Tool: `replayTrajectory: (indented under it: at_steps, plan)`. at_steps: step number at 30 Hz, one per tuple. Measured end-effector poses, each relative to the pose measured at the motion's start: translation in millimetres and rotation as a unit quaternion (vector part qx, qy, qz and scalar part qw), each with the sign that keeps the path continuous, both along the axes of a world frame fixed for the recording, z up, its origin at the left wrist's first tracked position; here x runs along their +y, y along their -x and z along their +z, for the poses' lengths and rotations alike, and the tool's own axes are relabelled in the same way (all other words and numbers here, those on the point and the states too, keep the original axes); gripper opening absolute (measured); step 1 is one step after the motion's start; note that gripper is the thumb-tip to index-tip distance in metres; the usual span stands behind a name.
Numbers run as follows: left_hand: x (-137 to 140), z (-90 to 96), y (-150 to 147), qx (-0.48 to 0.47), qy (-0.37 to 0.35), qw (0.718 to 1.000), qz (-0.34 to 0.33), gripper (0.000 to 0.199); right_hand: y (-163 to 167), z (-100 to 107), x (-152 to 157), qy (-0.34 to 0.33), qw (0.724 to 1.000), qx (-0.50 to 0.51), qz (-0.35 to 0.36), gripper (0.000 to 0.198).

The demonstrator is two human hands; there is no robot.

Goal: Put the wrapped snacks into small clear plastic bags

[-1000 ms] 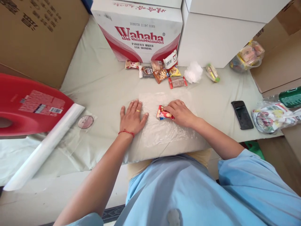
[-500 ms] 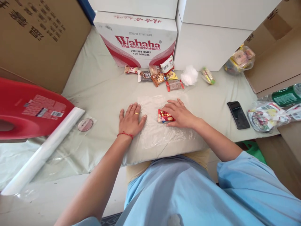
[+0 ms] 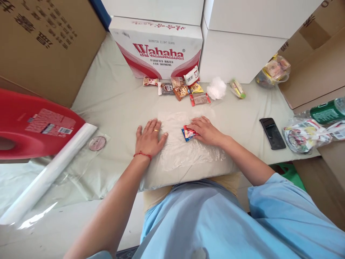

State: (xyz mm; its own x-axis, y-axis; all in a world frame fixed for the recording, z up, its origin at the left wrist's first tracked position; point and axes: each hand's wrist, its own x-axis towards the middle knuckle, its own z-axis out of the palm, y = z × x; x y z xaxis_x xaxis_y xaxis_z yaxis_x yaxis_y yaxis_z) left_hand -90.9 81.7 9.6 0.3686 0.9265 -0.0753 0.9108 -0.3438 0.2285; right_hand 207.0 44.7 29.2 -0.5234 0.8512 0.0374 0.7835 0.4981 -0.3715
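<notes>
My left hand point(image 3: 150, 138) lies flat with its fingers stretched out, pressing on the left edge of a clear plastic sheet point(image 3: 172, 156). A ring and a red string bracelet show on it. On the right part of the sheet, my right hand point(image 3: 206, 130) has its fingers closed over a small red snack packet point(image 3: 189, 132), hiding its right half. Under the red one, a blue packet point(image 3: 185, 137) sticks out at the lower left. Beyond the sheet lies a cluster of wrapped snacks, among them a brown cookie packet point(image 3: 181, 92) and a red-ended packet point(image 3: 199, 99).
A Wahaha carton point(image 3: 159, 50) and white boxes point(image 3: 231, 54) stand at the back. At left are a red container point(image 3: 40, 126), a plastic roll point(image 3: 48, 172) and a round disc point(image 3: 97, 143). A phone point(image 3: 272, 133), a green-labelled bottle point(image 3: 327, 110) and a tub of snacks point(image 3: 273, 71) are at right.
The red packet has turned and shifted slightly right under my right hand, and more of the blue packet shows. The right fingers have drawn in closer. My left hand stays in place.
</notes>
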Motion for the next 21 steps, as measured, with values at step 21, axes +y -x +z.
replayTrajectory:
  at_steps: [21]
  plan:
    - [3.5, -6.6, 8.7, -0.063, -0.039, 0.997, 0.036, 0.075, -25.9, 0.3, -11.4, -0.064, 0.989, 0.053, -0.121, 0.052]
